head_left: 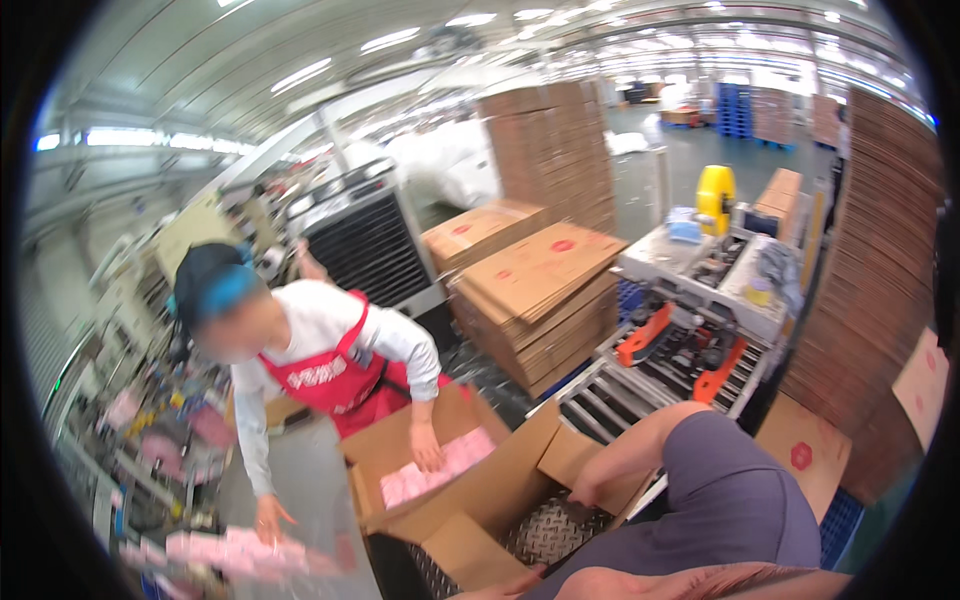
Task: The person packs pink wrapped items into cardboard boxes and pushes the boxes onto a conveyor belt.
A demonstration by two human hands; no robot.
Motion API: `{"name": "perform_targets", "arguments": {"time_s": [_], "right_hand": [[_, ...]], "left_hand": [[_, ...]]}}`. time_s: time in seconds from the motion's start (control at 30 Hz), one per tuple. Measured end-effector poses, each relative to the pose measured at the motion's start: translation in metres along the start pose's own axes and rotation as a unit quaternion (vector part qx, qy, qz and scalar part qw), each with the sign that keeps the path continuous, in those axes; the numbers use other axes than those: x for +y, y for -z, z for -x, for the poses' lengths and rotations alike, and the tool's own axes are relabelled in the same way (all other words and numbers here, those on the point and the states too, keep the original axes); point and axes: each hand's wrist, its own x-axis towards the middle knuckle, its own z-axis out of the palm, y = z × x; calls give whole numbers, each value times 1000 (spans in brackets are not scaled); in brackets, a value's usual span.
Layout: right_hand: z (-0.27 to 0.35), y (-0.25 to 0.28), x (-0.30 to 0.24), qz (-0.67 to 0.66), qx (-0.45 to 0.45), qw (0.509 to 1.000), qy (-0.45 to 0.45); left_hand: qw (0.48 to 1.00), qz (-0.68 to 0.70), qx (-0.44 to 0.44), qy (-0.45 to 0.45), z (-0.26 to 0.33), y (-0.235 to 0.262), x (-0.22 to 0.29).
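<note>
An open brown cardboard box stands in front of me with its flaps spread, and patterned metal flooring shows through its opening. My right hand reaches down to the box's right side, its fingers bent around the cardboard and partly hidden. At the lower edge of the view my left hand grips the near side beside a flap; only a little of it shows. Just beyond stands another cardboard box containing pink packs. A co-worker's hand rests on those packs.
A co-worker in a red apron leans over a metal table with more pink packs. Behind are stacked flat cartons and a roller conveyor with a taping machine. Tall carton stacks rise at right.
</note>
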Motion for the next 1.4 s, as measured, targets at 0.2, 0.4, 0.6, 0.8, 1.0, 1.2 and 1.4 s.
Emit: {"name": "perform_targets", "arguments": {"time_s": [0.2,0.4,0.6,0.8,1.0,1.2,1.4], "right_hand": [[147,187,-145,170,455,837,251],[158,151,-110,131,335,933,26],[140,87,-79,16,478,868,134],[82,20,-15,-480,584,649,87],[70,-101,49,-697,399,573,165],[218,78,-106,-594,295,688,294],[14,47,-221,-395,294,856,158]], "left_hand": [[902,-307,228,201,40,60,88],[728,-498,443,162,-7,-7,59],[815,-211,447,301,21,-5,24],[669,141,568,458,166,-5,-96],[700,534,394,263,112,2,-118],[638,686,343,62,73,8,-52],[761,506,389,116,17,25,7]]}}
